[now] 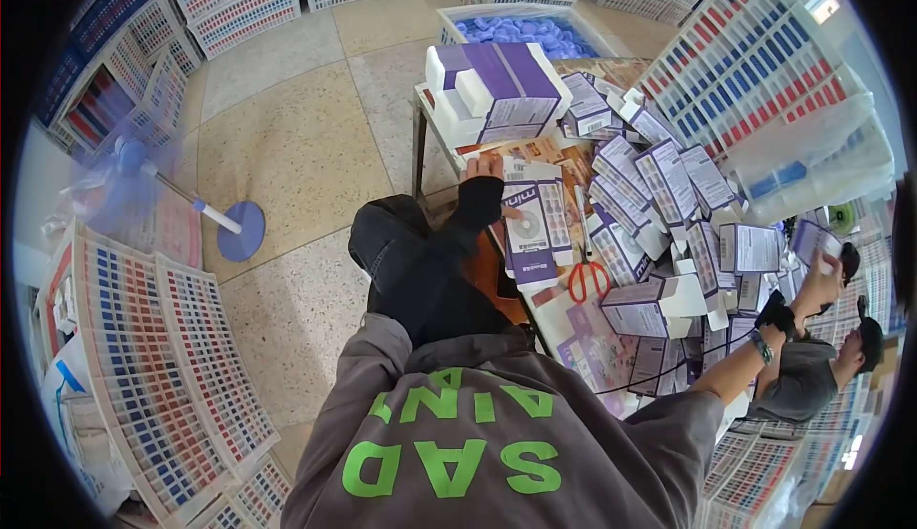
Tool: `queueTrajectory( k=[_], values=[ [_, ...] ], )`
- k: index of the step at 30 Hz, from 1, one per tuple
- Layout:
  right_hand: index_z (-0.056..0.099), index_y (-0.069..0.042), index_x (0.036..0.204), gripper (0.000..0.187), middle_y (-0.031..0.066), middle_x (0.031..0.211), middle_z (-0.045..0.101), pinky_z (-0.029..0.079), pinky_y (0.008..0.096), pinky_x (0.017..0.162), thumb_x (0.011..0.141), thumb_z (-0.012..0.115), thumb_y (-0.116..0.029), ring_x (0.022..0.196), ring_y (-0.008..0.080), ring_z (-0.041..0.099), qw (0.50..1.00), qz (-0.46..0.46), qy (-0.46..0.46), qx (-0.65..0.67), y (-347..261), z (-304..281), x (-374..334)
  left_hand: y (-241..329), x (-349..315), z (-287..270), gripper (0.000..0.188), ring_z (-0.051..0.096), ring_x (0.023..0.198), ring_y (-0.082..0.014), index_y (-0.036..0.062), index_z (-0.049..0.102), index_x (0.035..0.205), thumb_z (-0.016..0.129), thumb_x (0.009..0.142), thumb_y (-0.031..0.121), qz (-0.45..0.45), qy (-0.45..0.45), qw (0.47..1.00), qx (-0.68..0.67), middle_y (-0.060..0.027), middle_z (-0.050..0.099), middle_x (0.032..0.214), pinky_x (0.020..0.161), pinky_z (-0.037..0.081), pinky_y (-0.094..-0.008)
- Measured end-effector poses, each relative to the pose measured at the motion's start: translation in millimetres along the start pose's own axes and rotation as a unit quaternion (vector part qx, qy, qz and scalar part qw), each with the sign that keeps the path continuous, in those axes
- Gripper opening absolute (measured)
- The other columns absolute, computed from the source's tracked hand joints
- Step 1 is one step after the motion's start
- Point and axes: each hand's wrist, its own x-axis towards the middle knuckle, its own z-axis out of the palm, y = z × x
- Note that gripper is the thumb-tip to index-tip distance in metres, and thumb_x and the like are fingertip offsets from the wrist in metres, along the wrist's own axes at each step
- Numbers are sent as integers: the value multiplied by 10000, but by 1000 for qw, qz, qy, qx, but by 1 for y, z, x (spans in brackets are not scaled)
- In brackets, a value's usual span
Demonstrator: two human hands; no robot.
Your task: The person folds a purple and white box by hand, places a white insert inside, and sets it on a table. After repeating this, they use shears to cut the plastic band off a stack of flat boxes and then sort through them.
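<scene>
My left hand, its wrist wrapped in black fabric, lies against the flat purple-and-white cartons at the table's near left edge, fingers extended. Out to the right, my right hand grips a small purple-and-white box above a heap of boxes. That heap of small cartons spreads over the right part of the table, several tilted on one another. Red-handled scissors rest between the flat cartons and the heap.
A larger purple-and-white carton stands at the table's far end. Behind it is a crate of blue-purple pieces. A tall white lattice crate leans at far right. A fan stands left; another person is at right.
</scene>
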Motion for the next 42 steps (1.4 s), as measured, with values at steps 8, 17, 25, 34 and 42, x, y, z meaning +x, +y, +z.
queueTrajectory(
  k=[8,17,25,34,42],
  values=[
    [519,31,1235,423,117,1240,554,376,347,1006,841,655,-41,1152,237,509,772,-3,-266,577,-161,-156,-82,-18,13,-16,388,582,699,-139,-2,619,1015,803,734,192,-47,33,902,-427,-90,634,822,629,463,-268],
    [-75,34,1486,1499,272,1531,147,257,443,1127,447,944,-329,1393,376,266,642,-182,-412,620,-345,-159,-172,85,0,-171,195,510,642,-56,22,599,976,709,836,103,-111,-24,837,-535,-7,601,789,586,396,-205],
    [-58,39,1484,1479,250,1494,209,297,416,1097,486,943,-396,1315,340,367,529,-73,-372,759,-383,-182,-156,61,-12,-159,864,536,1120,-199,26,364,1342,881,668,177,114,147,806,-562,-148,492,1301,904,443,-336],
    [145,-12,1491,873,155,1249,489,436,359,940,844,717,-141,1079,223,546,156,45,-437,884,-410,-192,-151,6,-26,-147,995,567,1138,-360,33,285,1448,849,685,334,151,160,914,-341,-258,490,1304,896,518,-450],
    [251,-29,1449,646,135,1157,545,422,325,933,930,582,-223,1040,179,547,202,50,-524,826,-423,-202,-131,-22,-37,-133,736,618,1042,-354,-67,440,1316,698,797,387,-8,5,847,-532,-248,548,1218,638,615,-394]
  ],
)
